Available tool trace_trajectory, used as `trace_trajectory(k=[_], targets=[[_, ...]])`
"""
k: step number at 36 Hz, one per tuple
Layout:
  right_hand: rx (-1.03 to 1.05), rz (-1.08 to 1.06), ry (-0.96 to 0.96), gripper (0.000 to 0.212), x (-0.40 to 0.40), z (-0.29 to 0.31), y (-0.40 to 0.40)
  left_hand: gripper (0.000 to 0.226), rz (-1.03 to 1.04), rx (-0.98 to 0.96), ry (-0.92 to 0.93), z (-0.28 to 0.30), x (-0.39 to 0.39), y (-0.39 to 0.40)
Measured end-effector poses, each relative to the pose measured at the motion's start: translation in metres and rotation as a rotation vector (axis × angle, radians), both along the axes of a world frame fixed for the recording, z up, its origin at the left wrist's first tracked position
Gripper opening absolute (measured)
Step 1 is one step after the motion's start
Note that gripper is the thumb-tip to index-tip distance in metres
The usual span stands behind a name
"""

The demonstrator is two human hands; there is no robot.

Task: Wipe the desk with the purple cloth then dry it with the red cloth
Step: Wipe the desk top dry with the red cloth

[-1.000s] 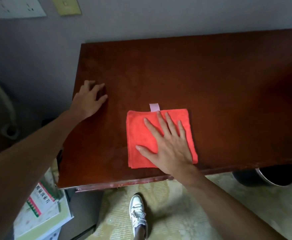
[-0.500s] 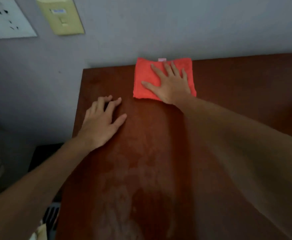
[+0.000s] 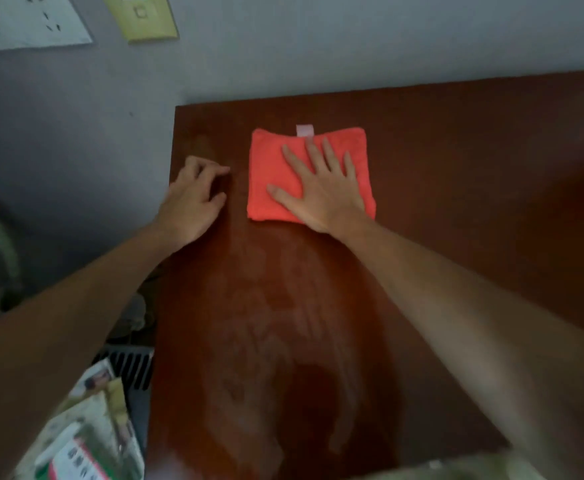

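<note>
The folded red cloth (image 3: 269,174) lies flat on the dark brown desk (image 3: 456,174), a little short of its far edge, with a small pink tag at its far side. My right hand (image 3: 321,188) presses down on the cloth with straight, spread fingers. My left hand (image 3: 193,199) rests on the desk near its left edge, just left of the cloth, its fingers loosely curled and holding nothing. Faint streaks show on the desk surface between my arms. The purple cloth is not in view.
A grey wall runs behind the desk, with a white socket plate (image 3: 24,22) and a yellowish switch plate (image 3: 141,15) at the upper left. Papers and printed packets (image 3: 86,434) lie low beside the desk's left side, next to a dark slotted object (image 3: 127,368).
My right hand first pushed the red cloth from near the front edge to the far edge, then drew it a little way back. My left hand stayed on the desk's left side and curled its fingers.
</note>
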State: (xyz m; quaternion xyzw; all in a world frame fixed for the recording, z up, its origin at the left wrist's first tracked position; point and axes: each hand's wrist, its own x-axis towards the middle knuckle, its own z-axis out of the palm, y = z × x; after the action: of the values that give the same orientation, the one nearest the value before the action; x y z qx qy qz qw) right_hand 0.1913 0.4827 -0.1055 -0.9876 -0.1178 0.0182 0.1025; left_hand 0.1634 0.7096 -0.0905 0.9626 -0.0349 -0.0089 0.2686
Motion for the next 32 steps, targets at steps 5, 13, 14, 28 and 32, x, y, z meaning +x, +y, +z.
trace_trajectory(k=[5,13,14,28,32], targets=[[0.015,0.056,0.003,0.083,-0.126,0.000,0.004,0.041,0.055,0.011,0.018,0.009,-0.048,0.012],[0.016,0.069,-0.022,0.083,-0.300,0.000,-0.013,0.045,0.014,0.132,0.115,0.014,-0.130,0.010],[0.020,0.065,-0.021,0.083,-0.308,0.001,-0.012,0.046,0.013,0.119,0.131,0.015,-0.135,0.008],[0.018,0.094,0.011,0.089,-0.169,0.003,0.031,0.038,0.139,-0.037,-0.128,0.000,-0.070,0.026],[0.022,0.038,-0.009,0.088,-0.066,0.000,0.053,0.038,0.275,-0.131,-0.090,0.001,-0.030,0.031]])
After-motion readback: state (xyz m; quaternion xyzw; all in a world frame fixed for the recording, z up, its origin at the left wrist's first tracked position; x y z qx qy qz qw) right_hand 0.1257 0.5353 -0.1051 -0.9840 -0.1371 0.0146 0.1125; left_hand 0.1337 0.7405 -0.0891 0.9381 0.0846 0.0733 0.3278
